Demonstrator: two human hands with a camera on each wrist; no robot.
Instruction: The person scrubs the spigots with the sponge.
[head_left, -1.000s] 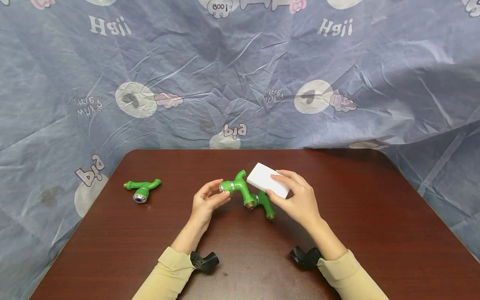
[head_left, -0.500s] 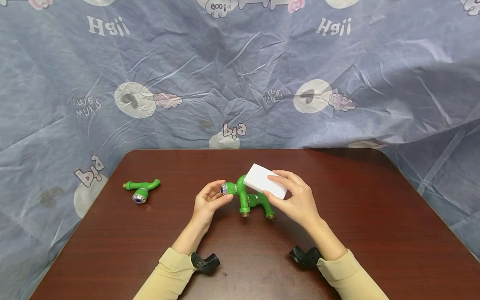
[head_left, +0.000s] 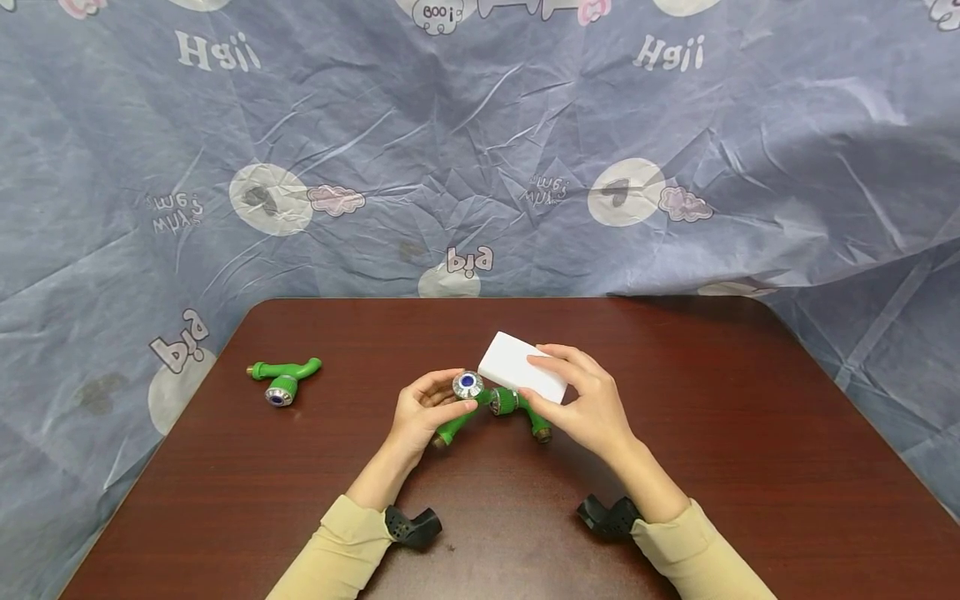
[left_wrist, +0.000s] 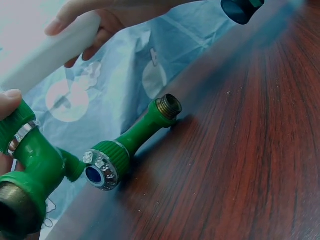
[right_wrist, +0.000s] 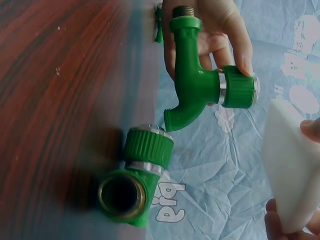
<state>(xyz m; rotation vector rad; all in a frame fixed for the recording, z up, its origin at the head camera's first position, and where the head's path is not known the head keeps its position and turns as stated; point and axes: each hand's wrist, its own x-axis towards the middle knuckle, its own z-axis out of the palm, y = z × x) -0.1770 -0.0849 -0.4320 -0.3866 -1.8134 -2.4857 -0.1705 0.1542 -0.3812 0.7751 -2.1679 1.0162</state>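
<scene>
The left hand (head_left: 420, 410) pinches the held tap (right_wrist: 189, 82) by its ribbed knob, lifted above the desk (head_left: 712, 400), probably because that grip leaves the green body and spout uncovered. The right hand (head_left: 588, 406) grips the white block (head_left: 517, 364) between thumb and fingers, which seems to keep its broad face exposed near the tap, though apart from it. A second tap (right_wrist: 150, 145) lies on the desk between the hands; a third tap (head_left: 285, 370) rests far left, seemingly out of the way.
</scene>
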